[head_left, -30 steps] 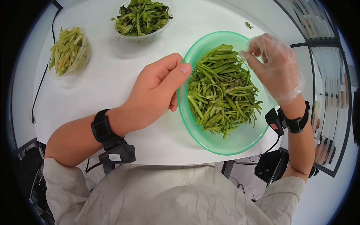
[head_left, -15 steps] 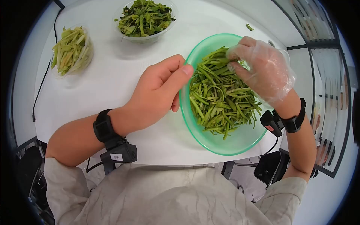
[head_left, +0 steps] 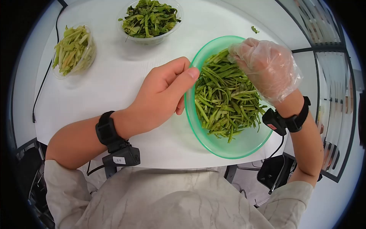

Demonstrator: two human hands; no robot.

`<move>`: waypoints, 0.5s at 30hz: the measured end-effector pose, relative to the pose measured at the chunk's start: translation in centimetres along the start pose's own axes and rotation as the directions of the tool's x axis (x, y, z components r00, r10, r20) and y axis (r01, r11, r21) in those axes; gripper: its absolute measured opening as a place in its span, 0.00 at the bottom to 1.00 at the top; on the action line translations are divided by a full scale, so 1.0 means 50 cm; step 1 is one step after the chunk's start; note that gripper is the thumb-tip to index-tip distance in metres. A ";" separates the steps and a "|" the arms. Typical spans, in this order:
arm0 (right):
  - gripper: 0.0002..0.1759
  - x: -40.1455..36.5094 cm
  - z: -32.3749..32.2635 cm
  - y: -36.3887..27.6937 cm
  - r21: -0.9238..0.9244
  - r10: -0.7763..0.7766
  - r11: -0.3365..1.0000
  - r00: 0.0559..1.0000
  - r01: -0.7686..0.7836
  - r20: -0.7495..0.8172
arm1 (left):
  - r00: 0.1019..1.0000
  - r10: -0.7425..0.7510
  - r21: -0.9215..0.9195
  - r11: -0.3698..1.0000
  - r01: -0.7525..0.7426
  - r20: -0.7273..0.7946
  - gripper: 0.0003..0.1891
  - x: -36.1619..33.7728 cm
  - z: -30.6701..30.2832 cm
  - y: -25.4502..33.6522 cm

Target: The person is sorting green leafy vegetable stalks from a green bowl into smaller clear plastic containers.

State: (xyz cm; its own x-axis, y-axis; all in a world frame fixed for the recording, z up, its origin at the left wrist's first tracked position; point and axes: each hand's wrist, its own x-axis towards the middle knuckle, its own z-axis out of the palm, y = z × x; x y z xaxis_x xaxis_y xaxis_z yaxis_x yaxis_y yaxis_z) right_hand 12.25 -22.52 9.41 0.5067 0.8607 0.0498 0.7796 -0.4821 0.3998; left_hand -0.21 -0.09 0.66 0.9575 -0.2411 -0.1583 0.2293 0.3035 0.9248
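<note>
My bare left hand (head_left: pixel 164 91) grips the left rim of a green translucent bowl (head_left: pixel 228 150), thumb on top of the rim. Cut green stems (head_left: pixel 228 101) fill much of the bowl. A clear plastic glove covers my right hand (head_left: pixel 267 66), which is over the bowl's upper right part, at the edge of the stems. Its fingers are curled together, and whatever lies between them is hidden by the hand and the wrinkled glove.
A clear bowl of leafy greens (head_left: pixel 150 19) stands at the top. Pale cut stems fill a clear container (head_left: pixel 72 51) at the upper left. A small leaf scrap (head_left: pixel 254 29) lies on the white table (head_left: pixel 114 76). A black cable (head_left: pixel 45 76) runs along the left.
My right hand's fingers have drawn closer together over the stems, and the hand has turned slightly. My left hand and the bowl have shifted very slightly right.
</note>
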 end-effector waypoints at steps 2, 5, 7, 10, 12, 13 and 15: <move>0.04 0.004 -0.006 -0.006 0.045 0.007 0.999 1.000 -0.008 0.012 | 1.000 -0.001 -0.005 1.000 0.001 -0.004 0.18 0.001 0.000 -0.002; 0.06 0.001 0.010 0.004 0.107 -0.005 0.994 0.998 -0.002 0.065 | 1.000 -0.007 -0.002 1.000 0.007 -0.017 0.18 0.000 0.003 0.000; 0.08 -0.001 0.015 0.008 0.139 -0.005 0.990 0.994 -0.010 0.106 | 1.000 -0.009 0.004 1.000 0.009 -0.019 0.18 0.000 0.003 0.000; 0.07 0.001 -0.007 0.003 0.147 0.001 0.989 0.989 -0.022 0.145 | 1.000 -0.001 0.014 1.000 0.001 -0.010 0.18 0.000 -0.001 0.000; 0.09 -0.003 -0.021 -0.008 0.160 0.002 0.987 0.997 -0.015 0.083 | 1.000 0.005 0.011 1.000 -0.005 -0.003 0.18 0.000 -0.003 -0.001; 0.12 -0.005 -0.026 -0.012 0.168 0.004 0.986 0.999 -0.013 0.052 | 1.000 0.007 0.004 1.000 -0.007 -0.009 0.18 0.001 -0.003 -0.002; 0.19 -0.010 -0.031 -0.017 0.207 -0.041 0.978 0.999 0.036 0.024 | 1.000 0.010 -0.010 1.000 -0.010 -0.012 0.18 0.003 0.001 -0.004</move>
State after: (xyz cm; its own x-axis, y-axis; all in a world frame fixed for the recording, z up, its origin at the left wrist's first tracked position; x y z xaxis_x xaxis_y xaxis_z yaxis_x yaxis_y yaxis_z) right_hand 10.75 -22.29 10.46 0.4827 0.8757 0.0110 0.8564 -0.4747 0.2030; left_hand -0.15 -0.24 0.46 0.9618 -0.2269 -0.1533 0.2214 0.3153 0.9228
